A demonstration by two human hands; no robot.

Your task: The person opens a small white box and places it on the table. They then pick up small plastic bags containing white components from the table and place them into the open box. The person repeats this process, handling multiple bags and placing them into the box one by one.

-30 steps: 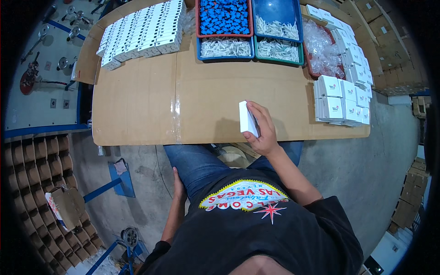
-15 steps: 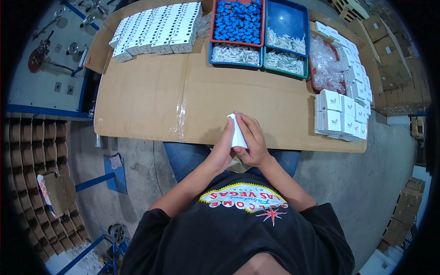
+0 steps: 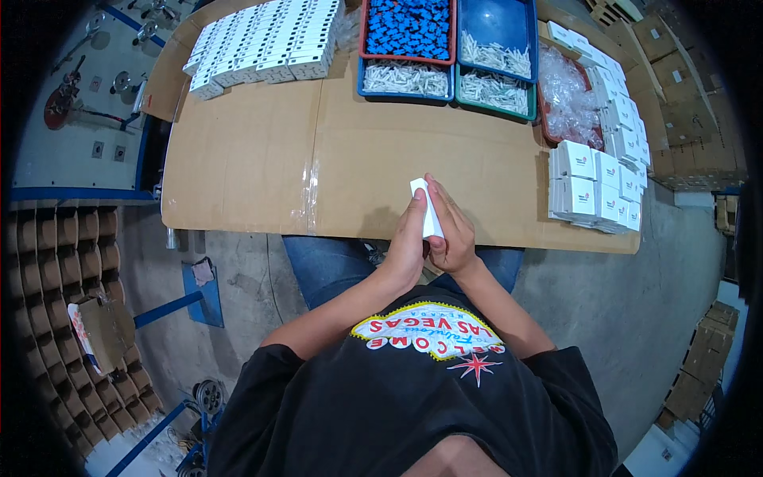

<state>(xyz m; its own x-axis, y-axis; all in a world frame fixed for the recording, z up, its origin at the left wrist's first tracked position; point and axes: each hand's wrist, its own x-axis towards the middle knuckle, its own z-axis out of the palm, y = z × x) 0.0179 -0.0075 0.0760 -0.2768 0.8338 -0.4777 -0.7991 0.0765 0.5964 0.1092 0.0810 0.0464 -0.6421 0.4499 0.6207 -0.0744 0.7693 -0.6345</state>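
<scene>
A small white box is pressed between my two hands in front of my body, over the near edge of the table. My left hand closes on its left side, the thumb along the box. The fingers of my right hand lie together along its right side. The box stands edge-up and slanted, with a narrow white side showing. Its larger faces are hidden by my palms.
Cardboard covers the table. Rows of white boxes stand far left. Trays hold blue pieces and white plugs. Clear plastic bags fill a red tray at right, beside stacked white boxes.
My hands have moved a little right and farther over the table with the white box still between them. The box is turned slightly. The whole view has shifted slightly.
</scene>
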